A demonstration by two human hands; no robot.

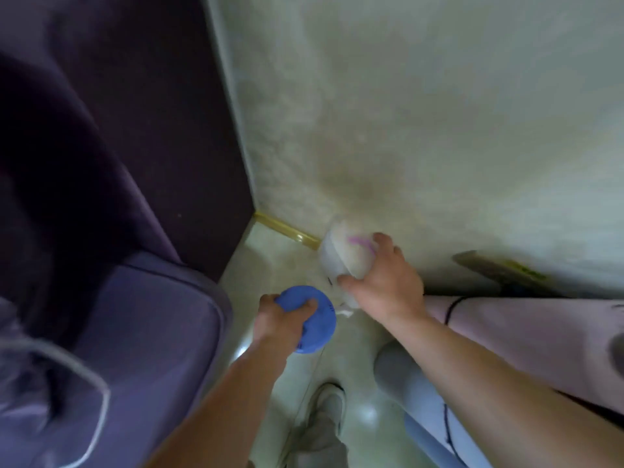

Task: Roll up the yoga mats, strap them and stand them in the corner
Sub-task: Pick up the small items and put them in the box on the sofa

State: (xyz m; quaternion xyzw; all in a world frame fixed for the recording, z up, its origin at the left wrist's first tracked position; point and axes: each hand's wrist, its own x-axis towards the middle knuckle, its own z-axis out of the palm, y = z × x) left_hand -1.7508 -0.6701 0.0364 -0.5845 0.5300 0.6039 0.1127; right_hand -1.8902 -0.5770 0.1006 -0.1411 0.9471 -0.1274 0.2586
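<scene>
Our left hand (279, 321) holds the blue mat (319, 317); our right hand (388, 282) holds the whitish mat (337, 260), marked pink. Left of our left hand, the sofa (135, 332) is purple. Above our right hand, the wall (405, 113) is mottled cream with a gold skirting strip (287, 229). Right of our right hand, the pale pink mat (523, 332) bears a black strap (450, 310).

Four rolled mats are recorded: one blue mat (322, 315), one white mat (341, 256), one pink mat (526, 336) and one grey-blue mat (415, 393). Two thin dark straps are noted: an upper strap (450, 310) on the pink roll and a lower strap (445, 423) on the grey-blue roll. Two hands are counted, the left hand (280, 319) and the right hand (388, 282). One purple sofa (135, 332), one grey cord (94, 393) and one shoe (329, 405) are logged.
</scene>
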